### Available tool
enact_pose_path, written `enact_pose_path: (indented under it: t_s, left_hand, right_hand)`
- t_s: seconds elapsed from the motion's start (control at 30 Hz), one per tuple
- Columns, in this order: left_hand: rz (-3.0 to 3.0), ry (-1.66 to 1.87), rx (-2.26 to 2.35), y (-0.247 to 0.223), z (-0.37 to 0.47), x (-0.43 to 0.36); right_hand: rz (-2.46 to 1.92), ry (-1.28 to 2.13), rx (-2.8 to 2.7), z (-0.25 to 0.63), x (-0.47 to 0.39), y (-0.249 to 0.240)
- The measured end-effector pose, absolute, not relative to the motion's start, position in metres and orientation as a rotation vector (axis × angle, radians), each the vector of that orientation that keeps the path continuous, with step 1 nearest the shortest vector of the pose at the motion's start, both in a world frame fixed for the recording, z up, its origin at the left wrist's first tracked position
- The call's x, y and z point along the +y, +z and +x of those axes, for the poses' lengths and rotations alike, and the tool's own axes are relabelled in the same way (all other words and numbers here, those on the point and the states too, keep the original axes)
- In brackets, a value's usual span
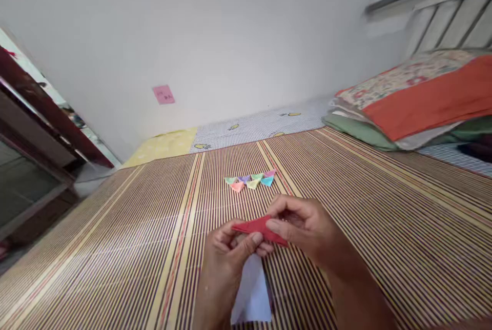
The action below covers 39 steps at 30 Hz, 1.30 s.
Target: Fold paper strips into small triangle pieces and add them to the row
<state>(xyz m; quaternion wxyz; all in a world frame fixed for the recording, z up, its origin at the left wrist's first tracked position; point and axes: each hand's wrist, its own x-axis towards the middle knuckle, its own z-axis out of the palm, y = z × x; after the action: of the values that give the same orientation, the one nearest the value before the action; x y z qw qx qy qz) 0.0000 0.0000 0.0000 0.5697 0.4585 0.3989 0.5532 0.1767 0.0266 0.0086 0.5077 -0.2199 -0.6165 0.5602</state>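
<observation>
Left hand: the left hand (225,255) is closed in a pinch on the left end of the red paper (258,228), thumb on top, fingers curled beneath.
Right hand: the right hand (303,227) is pinched on the right end of the same strip, thumb laid flat along its upper face.
Red paper: a narrow folded strip is held just above the mat, between both hands, slightly tilted down toward 4 o'clock.
Crease advice: the edges are best kept aligned while the fold is pressed; the thumb pad should be drawn along the crease evenly, so the layers do not slip.
White sheet: a white sheet (251,294) lies at 6 o'clock, under the wrists.
Folded triangles: pastel folded pieces (251,181) are clustered at 12 o'clock, apart from the hands.
Striped mat: the striped mat (115,248) covers the bed.
Pillows: stacked pillows (418,99) are seen at 2 o'clock.
</observation>
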Motion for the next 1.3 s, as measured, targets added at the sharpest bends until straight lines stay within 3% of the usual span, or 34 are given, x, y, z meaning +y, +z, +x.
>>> enact_pose_path:
  t_s: [0.43,0.83,1.3]
  left_hand:
    - [1.176,1.507,0.989,0.005,0.003,-0.007]
    - [1.701,1.589,1.153,0.006,-0.001,-0.015]
    - [1.755,1.674,1.146,0.01,0.001,-0.016]
  right_hand:
    - [-0.822,0.874,-1.696,0.174,0.013,0.029]
    - [-0.82,0.856,-1.721,0.167,0.011,0.032]
    - [-0.706,1.033,-1.67,0.167,0.013,0.034]
